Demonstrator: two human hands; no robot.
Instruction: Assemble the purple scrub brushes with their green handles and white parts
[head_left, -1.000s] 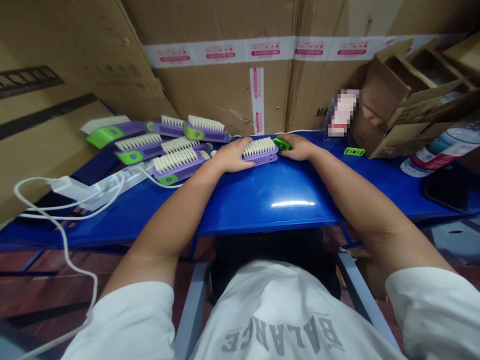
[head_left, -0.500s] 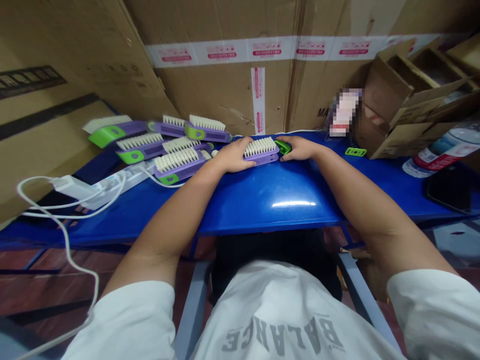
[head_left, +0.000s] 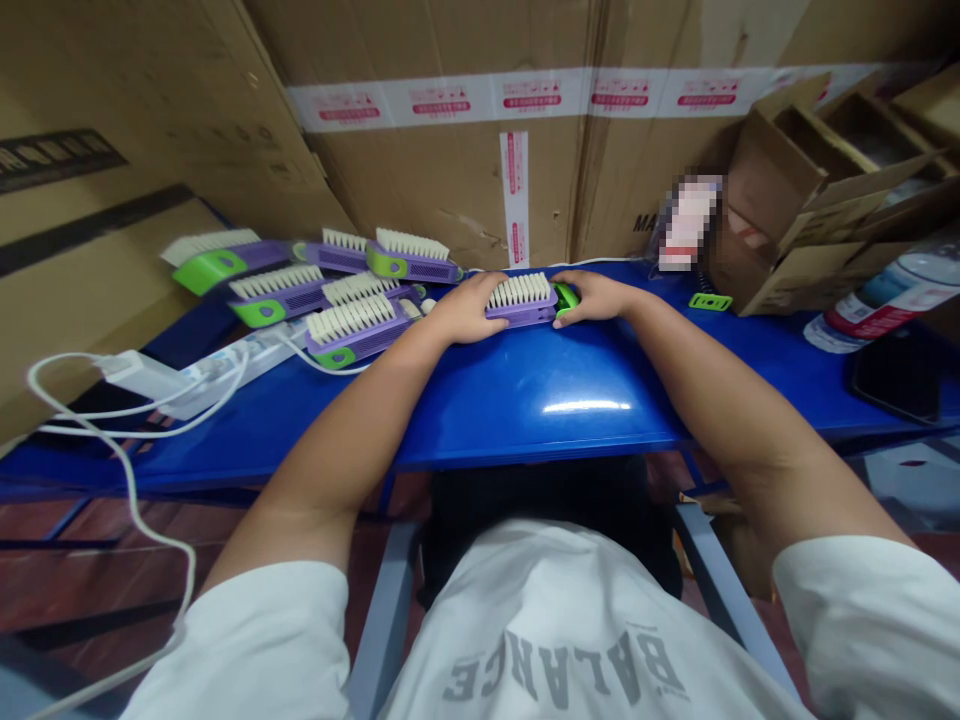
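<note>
A purple brush with pale bristles facing up lies on the blue table in front of me. My left hand is closed around its left end, the fingers behind and the thumb along the front. A green end cap sits against the brush's right end, and my right hand pinches it between thumb and fingers. Whether the cap is fully seated on the brush I cannot tell. To the left lie several similar purple and green brushes, bristles up.
A white power strip with cables lies on the left. On the right are a green part, a divided cardboard box, a water bottle and a dark phone. Large cartons stand along the back of the table.
The green end cap has turned from a slant into line with the brush and now meets its right end. My left hand stays on the brush.
</note>
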